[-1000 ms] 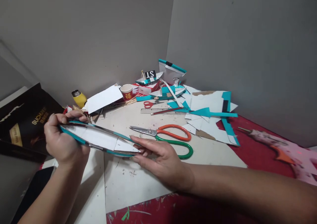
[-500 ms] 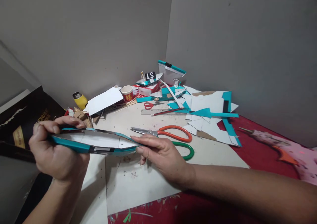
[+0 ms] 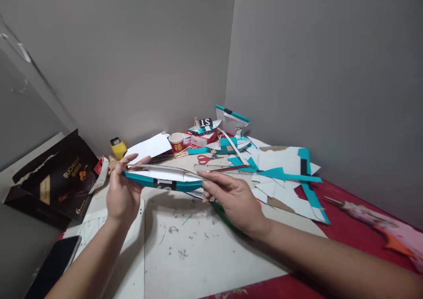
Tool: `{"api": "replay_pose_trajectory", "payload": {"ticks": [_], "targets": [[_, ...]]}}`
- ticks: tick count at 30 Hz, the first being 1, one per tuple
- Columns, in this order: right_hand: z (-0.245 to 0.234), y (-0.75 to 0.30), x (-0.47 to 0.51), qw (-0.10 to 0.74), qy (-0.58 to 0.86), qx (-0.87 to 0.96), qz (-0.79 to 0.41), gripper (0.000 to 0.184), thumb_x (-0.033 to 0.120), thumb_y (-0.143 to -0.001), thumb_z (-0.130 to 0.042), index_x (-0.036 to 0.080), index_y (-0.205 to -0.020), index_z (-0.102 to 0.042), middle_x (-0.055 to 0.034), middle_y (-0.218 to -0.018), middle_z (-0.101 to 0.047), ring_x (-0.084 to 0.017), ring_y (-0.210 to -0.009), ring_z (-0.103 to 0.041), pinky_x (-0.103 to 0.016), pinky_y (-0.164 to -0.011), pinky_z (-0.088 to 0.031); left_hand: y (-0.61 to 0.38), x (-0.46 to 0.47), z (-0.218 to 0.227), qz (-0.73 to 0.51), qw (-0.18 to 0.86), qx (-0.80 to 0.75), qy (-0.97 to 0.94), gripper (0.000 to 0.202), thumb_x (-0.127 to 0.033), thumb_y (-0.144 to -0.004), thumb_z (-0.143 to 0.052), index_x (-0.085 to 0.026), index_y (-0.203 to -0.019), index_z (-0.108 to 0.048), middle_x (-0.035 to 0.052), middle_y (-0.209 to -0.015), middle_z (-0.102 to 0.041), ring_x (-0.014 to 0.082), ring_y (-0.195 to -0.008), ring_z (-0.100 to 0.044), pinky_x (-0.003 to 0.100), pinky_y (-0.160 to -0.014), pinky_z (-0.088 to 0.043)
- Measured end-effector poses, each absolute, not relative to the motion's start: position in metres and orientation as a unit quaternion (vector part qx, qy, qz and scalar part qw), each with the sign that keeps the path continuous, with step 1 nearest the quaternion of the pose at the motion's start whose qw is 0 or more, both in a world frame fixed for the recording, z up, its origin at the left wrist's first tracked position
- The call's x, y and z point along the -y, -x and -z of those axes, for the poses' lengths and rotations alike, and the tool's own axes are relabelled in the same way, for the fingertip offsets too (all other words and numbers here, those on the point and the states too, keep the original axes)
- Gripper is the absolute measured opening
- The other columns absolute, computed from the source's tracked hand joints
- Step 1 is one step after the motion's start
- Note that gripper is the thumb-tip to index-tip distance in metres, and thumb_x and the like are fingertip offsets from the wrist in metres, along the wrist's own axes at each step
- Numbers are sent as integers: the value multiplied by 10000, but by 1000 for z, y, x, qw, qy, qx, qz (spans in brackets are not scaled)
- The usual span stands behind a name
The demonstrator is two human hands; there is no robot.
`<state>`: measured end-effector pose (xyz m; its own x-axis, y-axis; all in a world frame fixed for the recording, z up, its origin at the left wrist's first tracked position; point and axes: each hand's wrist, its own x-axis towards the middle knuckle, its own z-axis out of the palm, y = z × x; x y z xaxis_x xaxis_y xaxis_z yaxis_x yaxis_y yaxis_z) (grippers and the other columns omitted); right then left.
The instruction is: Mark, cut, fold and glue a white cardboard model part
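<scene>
I hold a long, boat-shaped cardboard piece, white inside with teal and black tape on its side, level above the white board. My left hand grips its left end, thumb on top and fingers wrapped under. My right hand pinches its pointed right end between thumb and fingers. Big scissors with orange and green handles lie under my right hand, mostly hidden; only a bit of blade shows.
Teal-and-white cardboard scraps, a metal ruler, small red scissors, a paper cup and a yellow bottle crowd the back corner. A dark box and a phone lie left. A glue gun rests on red cloth at the right.
Both hands have lifted the boat-shaped piece and tilted it so its teal side faces me. The view has pulled back and up; my right hand now covers the big scissors.
</scene>
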<state>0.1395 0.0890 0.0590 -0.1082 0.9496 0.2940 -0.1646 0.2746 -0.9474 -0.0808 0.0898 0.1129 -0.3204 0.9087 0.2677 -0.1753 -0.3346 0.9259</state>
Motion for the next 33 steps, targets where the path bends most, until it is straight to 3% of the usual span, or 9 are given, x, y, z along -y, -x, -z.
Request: {"api": "replay_pose_trajectory", "payload": {"ticks": [5,9,12,14,18,21,26,30,33], "targets": [[-62,-156,-108,514,379,579,-507,315,346,-787,-687,158,-1035,-737,10,-607,-651,-124,-545,-600,-297,-594,-520,110,-103,-114,-540,461,-518,-478,330,-457,-813,-612,-156,-938,-665,86,-869,-738,222,-734,-696,350,-647,-565],[-68,-168,-120,403,373,622,-558,306,333,-766,-704,154,-1012,-741,15,-597,-636,-118,-532,-600,-268,-559,-511,134,-108,-124,-453,426,-583,-523,413,-508,-743,-709,-127,-900,-719,138,-944,-741,256,-849,-685,332,-717,-538],[-71,-171,-120,324,337,674,-572,256,320,-789,-686,156,-979,-739,13,-668,-644,-106,-540,-610,-249,-551,-511,126,-97,-129,-417,407,-589,-561,395,-492,-749,-730,-181,-993,-721,93,-1035,-732,254,-990,-655,322,-862,-490],[-73,-172,-118,285,304,710,-568,242,317,-812,-668,153,-979,-731,7,-725,-647,-101,-553,-616,-244,-554,-514,109,-85,-128,-322,438,-550,-634,430,-456,-794,-700,-213,-1148,-676,71,-1080,-725,247,-1024,-645,327,-908,-470],[-73,-171,-112,254,258,733,-577,225,312,-848,-633,151,-980,-716,7,-781,-626,-96,-577,-617,-243,-569,-524,69,-65,-113,-136,514,-431,-729,467,-317,-886,-578,-258,-1348,-540,37,-1121,-702,228,-971,-645,327,-838,-490],[-74,-169,-111,273,279,709,-588,263,310,-831,-652,147,-1033,-688,13,-756,-616,-99,-571,-603,-243,-559,-518,55,-62,-99,-182,506,-434,-722,420,-219,-863,-560,-240,-1280,-601,23,-1133,-694,230,-1001,-632,342,-903,-461],[-76,-159,-103,345,410,655,-532,485,387,-868,-608,131,-1275,-543,25,-695,-576,-110,-527,-562,-247,-493,-475,51,-66,-87,-308,448,-516,-662,355,-203,-843,-559,-199,-1194,-609,33,-1054,-699,220,-940,-627,349,-867,-468],[-74,-148,-89,307,434,678,-508,189,326,-835,-631,153,-901,-592,58,-581,-509,-89,-460,-498,-206,-412,-373,49,-65,-85,-354,402,-542,-647,302,-205,-847,-549,-215,-1147,-584,18,-1014,-680,198,-889,-614,337,-830,-469],[-70,-144,-83,296,425,653,-552,53,219,-844,-539,177,-811,-544,65,-558,-504,-81,-420,-485,-202,-399,-381,48,-65,-86,-362,436,-556,-608,241,-220,-819,-580,-215,-1059,-584,-9,-881,-671,184,-795,-614,299,-719,-477]]}}
